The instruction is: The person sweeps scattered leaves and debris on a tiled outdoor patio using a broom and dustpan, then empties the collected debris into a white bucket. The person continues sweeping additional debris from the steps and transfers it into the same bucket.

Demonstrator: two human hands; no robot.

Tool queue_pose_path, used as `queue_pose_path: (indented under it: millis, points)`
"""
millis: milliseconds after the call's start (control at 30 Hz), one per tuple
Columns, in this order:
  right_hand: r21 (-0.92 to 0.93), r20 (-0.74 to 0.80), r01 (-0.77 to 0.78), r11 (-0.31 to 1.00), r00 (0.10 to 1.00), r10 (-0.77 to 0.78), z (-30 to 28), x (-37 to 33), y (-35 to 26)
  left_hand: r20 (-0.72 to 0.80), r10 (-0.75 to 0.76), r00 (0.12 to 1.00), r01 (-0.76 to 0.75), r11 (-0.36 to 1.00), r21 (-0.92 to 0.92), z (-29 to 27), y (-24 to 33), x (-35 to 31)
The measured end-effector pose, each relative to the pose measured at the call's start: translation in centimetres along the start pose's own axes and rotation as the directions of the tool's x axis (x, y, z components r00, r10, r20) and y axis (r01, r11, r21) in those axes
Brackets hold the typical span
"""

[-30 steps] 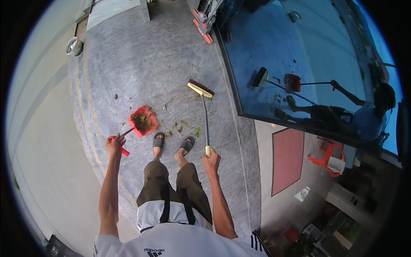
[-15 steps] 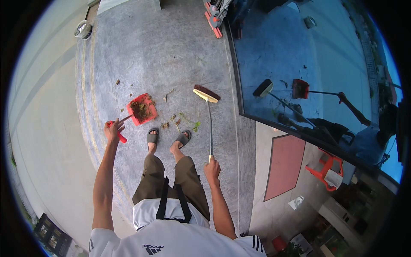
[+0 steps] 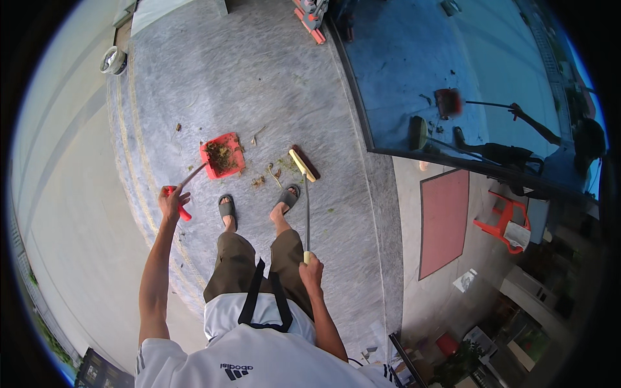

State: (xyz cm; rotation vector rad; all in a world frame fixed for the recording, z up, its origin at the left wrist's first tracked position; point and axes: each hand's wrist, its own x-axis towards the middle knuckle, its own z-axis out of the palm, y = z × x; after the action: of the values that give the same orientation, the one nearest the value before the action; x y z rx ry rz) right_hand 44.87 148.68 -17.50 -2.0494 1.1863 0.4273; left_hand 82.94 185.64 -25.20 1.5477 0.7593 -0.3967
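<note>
My left hand [image 3: 171,202] is closed round the red handle of a long-handled dustpan [image 3: 235,143]. Its red pan rests on the grey floor ahead of my left foot, with dry leaves and green plant scraps [image 3: 220,156] in it. In my right hand [image 3: 312,271] is the pale end of a broom's grey stick. The broom [image 3: 303,163], cream-backed with dark bristles, stands on the floor to the right of the pan. Between pan and broom lie stems and leaf bits [image 3: 275,173], just ahead of my sandalled feet.
More bits of debris [image 3: 179,127] lie beyond the pan. A dark-framed glass panel [image 3: 420,71] on the right mirrors the scene. Past it are a pink mat [image 3: 444,220] and a red chair [image 3: 506,220]. A bucket [image 3: 114,61] stands far left, grey-and-red equipment [image 3: 311,19] at the top.
The broom head has moved nearer and a little left, turning on its way, and the plant scraps have shifted left toward the pan. The dustpan has moved slightly right and away from me.
</note>
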Motion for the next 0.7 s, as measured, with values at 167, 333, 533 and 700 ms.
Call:
queue_pose_path:
  millis: [167,333,533,700]
  points:
    - [0.188,0.125,-0.297,0.936,0.953,0.277,5.9,-4.3,-4.1,0.121,-0.021,0.992,0.014,0.998,0.058,-6.3,2.1,3.8]
    - [0.427,0.229,-0.396,0.813,0.917,0.327,13.2,-8.3,-10.7,0.234,0.012,0.972,-0.057,0.981,0.185,-10.2,2.6,6.9]
    - [0.500,0.407,-0.404,0.766,0.890,0.203,21.1,-11.7,-18.1,0.211,0.014,0.977,-0.036,0.994,0.101,-12.4,0.8,6.4]
    - [0.626,0.528,-0.481,0.613,0.841,0.121,24.2,-14.2,-24.5,0.176,0.022,0.984,-0.042,0.992,0.116,-13.5,-0.2,5.8]
